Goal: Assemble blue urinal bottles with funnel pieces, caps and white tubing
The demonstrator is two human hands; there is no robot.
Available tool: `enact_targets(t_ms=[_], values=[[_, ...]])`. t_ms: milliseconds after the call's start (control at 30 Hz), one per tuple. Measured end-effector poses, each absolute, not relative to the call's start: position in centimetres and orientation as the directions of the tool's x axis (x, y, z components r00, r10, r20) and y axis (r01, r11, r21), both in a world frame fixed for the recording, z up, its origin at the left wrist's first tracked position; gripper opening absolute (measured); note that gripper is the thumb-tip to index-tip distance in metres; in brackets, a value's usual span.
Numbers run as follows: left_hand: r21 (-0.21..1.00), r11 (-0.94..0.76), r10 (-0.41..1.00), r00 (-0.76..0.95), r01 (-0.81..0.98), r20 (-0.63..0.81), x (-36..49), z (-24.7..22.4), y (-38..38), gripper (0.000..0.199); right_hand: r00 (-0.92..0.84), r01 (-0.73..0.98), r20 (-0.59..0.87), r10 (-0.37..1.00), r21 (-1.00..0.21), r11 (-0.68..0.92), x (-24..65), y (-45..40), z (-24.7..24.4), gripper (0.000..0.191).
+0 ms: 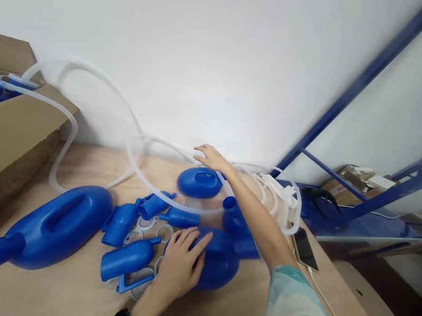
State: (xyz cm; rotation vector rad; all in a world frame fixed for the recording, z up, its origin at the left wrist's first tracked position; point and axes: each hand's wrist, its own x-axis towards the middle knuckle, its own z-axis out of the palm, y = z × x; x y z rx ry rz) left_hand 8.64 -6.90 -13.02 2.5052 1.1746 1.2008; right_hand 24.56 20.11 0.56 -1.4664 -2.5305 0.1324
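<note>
My left hand [181,263], with a dark watch at its wrist, rests against the left side of a blue bottle [217,268], its fingers bent and spread over the surface. Farther back, my right hand [210,157] reaches over a smaller-looking blue bottle [199,183], fingers apart and nothing visibly held. Several blue spouted caps [128,260] and clear rings [146,223] lie left of my left hand. A large blue bottle with a handle hole [64,225] lies at the left, its neck toward the lower left corner.
A clear hose [73,131] loops across the table [64,297] from an open cardboard box [8,147] holding blue bottles. A phone [305,248] with a white cable lies at the right edge. Beyond stand a blue metal frame [351,84] and a stool [369,298].
</note>
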Motion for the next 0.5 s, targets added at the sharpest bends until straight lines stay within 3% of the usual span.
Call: enact_targets(t_ms=[133, 267, 400, 500], values=[[0.413, -0.684, 0.701, 0.383, 0.602, 0.602, 8.6, -13.1, -7.0, 0.052, -0.575, 0.76, 0.136, 0.807, -0.275, 0.588, 27.9, 8.6, 2.6, 0.045], [0.424, -0.684, 0.707, 0.398, 0.593, 0.585, 8.4, -13.0, -7.0, 0.048, -0.474, 0.842, 0.119, 0.873, -0.23, 0.488, 31.3, -3.9, -0.7, 0.041], [0.431, -0.685, 0.713, 0.419, 0.588, 0.561, 7.8, -12.8, -6.7, 0.046, -0.237, 0.899, 0.4, 0.885, -0.255, 0.356, 32.2, -10.0, -6.5, 0.037], [0.447, -0.668, 0.732, 0.412, 0.595, 0.543, 7.1, -12.5, -6.4, 0.042, 0.022, 0.873, 0.551, 0.834, -0.417, 0.252, 32.5, -10.4, -8.5, 0.039]])
